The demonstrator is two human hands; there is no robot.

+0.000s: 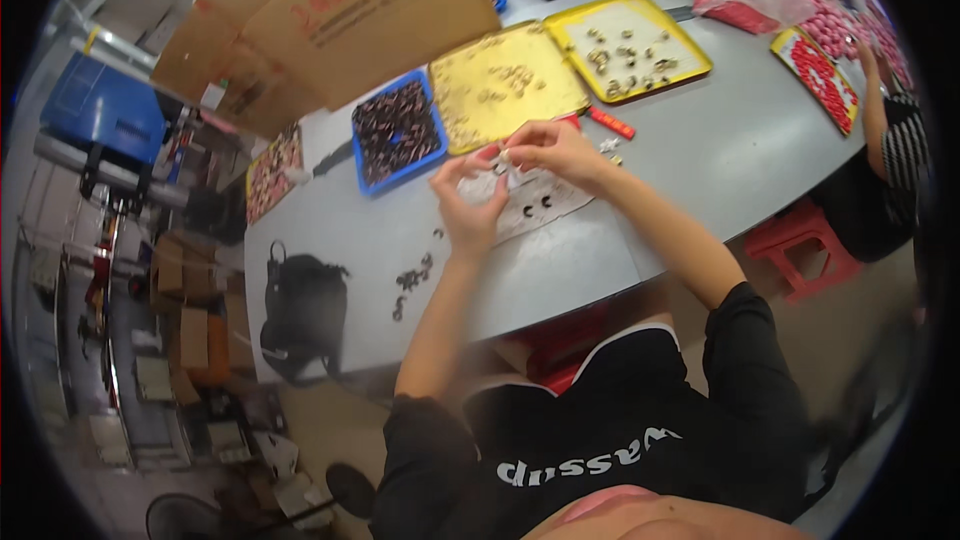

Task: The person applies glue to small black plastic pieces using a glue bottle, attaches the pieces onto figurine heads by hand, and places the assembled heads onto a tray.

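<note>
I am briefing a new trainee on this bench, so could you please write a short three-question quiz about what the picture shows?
1. True or false: the blue tray lies to the left of the two yellow trays.
2. Where do the left hand and right hand meet? A) over the white sheet B) over the blue tray C) off the table
3. What small thing do the fingers pinch?

Key: 1 true. 2 A. 3 A small pale part, too small to identify.
</note>
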